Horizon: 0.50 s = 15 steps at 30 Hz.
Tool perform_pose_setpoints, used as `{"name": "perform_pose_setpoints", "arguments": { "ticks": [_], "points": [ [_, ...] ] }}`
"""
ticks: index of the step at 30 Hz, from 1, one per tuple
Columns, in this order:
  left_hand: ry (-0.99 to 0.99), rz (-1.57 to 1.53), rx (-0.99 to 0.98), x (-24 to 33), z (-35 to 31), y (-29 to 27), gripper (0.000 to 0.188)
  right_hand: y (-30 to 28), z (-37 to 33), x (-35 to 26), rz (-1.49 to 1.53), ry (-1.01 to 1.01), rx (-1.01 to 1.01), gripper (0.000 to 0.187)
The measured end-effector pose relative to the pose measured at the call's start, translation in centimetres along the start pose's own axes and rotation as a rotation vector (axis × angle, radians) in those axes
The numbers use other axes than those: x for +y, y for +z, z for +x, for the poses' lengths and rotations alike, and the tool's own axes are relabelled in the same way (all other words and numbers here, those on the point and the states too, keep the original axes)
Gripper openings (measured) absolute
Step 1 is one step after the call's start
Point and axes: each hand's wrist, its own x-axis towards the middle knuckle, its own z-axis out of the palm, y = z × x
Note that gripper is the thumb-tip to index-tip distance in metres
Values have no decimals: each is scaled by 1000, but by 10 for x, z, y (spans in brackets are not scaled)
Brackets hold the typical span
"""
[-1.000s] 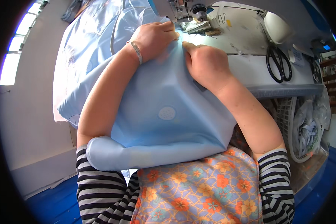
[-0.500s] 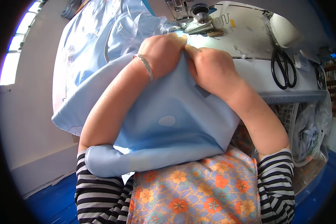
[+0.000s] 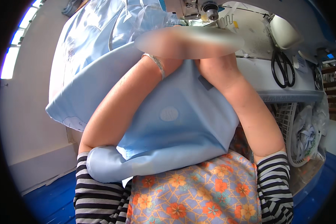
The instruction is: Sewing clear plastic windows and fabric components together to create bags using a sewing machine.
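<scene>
Light blue fabric [image 3: 201, 130] drapes over my lap and rises to a gathered spot between both hands. A pale oval patch [image 3: 169, 114] marks its middle, and a small dark tag [image 3: 205, 83] shows by my right wrist. My left hand [image 3: 168, 56], with a braided band at the wrist, and my right hand [image 3: 218, 61] meet close together at the fabric's upper part, closed on it. A blur covers the fingers, so their exact hold is hidden. Just beyond them are the needle parts of a sewing machine [image 3: 191, 10].
Black-handled scissors [image 3: 283, 71] lie right of the machine bed. More light blue fabric with clear plastic [image 3: 89, 41] is heaped on the left. Below the table's right edge stands a white basket [image 3: 286, 117] beside a clear plastic bag [image 3: 308, 132]. A wall borders the left side.
Both hands have stayed together with the fabric and moved slightly. The view has shifted a little, and a blur now covers the fingers.
</scene>
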Motion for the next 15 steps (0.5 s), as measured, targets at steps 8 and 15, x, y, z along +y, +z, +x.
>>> {"name": "perform_pose_setpoints", "arguments": {
  "ticks": [8, 15],
  "points": [
    [-37, -128, -87, -10, 16, -13, 23, -12, -14, 1, -120, -130, 10, 16],
    [148, -16, 65, 2, 1, -4, 15, 0, -8, -5, -72, -35, 1, 12]
  ]
}}
